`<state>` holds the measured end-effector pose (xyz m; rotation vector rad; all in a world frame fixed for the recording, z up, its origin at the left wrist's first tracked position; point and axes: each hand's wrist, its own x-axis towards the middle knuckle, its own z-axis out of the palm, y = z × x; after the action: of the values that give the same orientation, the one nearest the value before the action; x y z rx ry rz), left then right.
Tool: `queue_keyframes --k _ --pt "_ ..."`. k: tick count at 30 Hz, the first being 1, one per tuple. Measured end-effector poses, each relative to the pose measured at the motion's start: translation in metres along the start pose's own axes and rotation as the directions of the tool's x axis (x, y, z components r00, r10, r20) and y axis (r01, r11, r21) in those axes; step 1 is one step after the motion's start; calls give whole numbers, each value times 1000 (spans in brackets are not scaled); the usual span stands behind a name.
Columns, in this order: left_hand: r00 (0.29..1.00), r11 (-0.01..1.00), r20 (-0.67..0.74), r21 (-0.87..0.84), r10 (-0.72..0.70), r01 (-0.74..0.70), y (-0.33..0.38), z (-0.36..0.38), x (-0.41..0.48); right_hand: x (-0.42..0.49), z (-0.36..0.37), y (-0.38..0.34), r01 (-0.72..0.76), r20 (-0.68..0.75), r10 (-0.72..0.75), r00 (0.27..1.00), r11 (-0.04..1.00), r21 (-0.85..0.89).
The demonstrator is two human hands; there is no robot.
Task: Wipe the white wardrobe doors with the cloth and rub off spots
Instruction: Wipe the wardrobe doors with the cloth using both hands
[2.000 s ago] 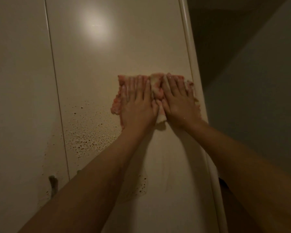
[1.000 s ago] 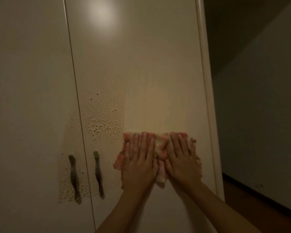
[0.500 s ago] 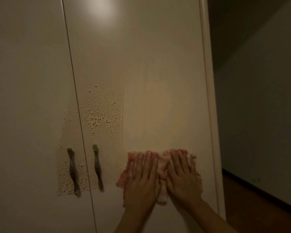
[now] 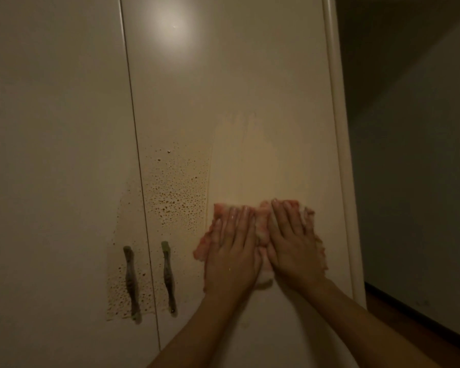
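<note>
A pink and white cloth [image 4: 260,229] lies flat against the right wardrobe door [image 4: 223,88]. My left hand [image 4: 231,251] presses its left half and my right hand [image 4: 294,248] presses its right half, fingers stretched upward, side by side. A wet wiped streak [image 4: 255,160] runs up the door above the cloth. Left of the cloth a patch of brownish droplets [image 4: 175,192] covers the door, and more spots [image 4: 120,288] sit on the left door [image 4: 51,128] around its handle.
Two metal handles, the left handle [image 4: 131,282] and the right handle [image 4: 168,277], flank the gap between the doors. The wardrobe's rounded right edge [image 4: 340,155] meets a dim wall [image 4: 414,181]. A wooden floor [image 4: 420,330] shows at the lower right.
Both hands slid the cloth down the right door over two seconds, leaving a wet streak, and in the last half second moved it slightly back up.
</note>
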<state>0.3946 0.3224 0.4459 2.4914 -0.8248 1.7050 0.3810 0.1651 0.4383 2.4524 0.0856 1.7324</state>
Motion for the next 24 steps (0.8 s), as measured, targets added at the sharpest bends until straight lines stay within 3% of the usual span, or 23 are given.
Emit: queue_keyframes --k 12,24 --pt "995 999 -97 42 0 4 -36 -38 103 112 -35 15 -58 45 60 997 997 -42" --pt "982 996 -185 88 30 -14 -79 -71 169 188 -55 -1 -128 -98 133 986 990 57"
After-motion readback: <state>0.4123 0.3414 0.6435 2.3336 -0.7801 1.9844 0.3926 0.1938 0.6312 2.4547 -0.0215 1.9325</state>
